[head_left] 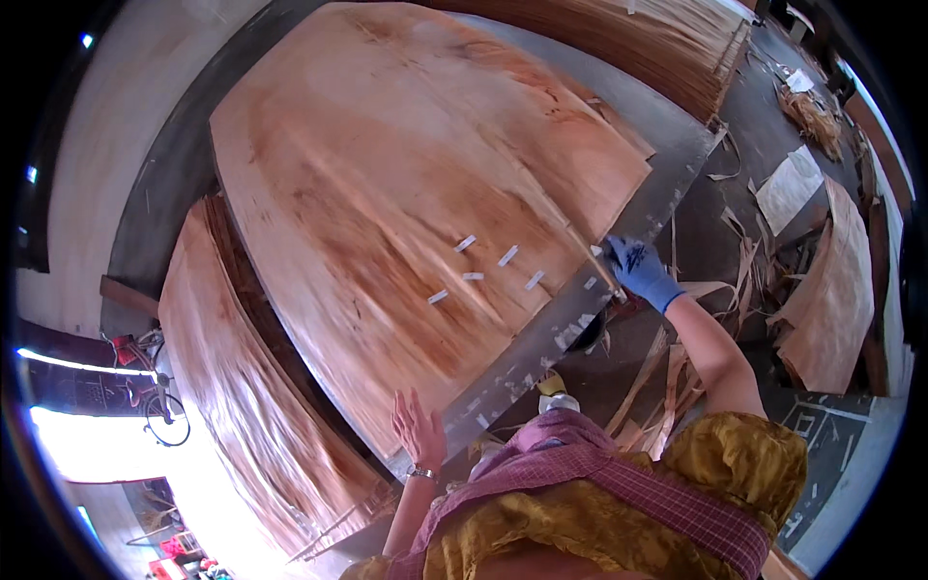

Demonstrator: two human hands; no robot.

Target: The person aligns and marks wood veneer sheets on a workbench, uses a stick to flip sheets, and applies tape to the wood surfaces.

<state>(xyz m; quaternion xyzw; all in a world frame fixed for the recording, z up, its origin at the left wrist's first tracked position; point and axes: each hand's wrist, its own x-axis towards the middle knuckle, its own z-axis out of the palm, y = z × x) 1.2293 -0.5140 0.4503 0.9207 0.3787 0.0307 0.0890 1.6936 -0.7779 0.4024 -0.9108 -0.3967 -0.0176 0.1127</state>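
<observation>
A large tan wood veneer sheet (387, 184) covers most of the grey table (667, 184), with wavy ripples and darker brown streaks. Several short white tape pieces (473, 276) stick to its near right part. A narrow seam or strip (556, 208) runs along the sheet toward its right edge. At that edge is my right hand (643, 273) in a blue, dark-tipped glove, fingers drawn together; a small white bit shows beside the fingertips, and what they pinch is unclear. My bare left hand (418, 433), with a wristwatch, is spread at the sheet's near left corner.
A veneer stack (251, 387) stands left of the table, and another stack (667, 48) lies at the far side. Loose veneer strips (667, 387) and a curved offcut (836, 290) litter the floor at right. A bicycle (159, 396) stands at far left.
</observation>
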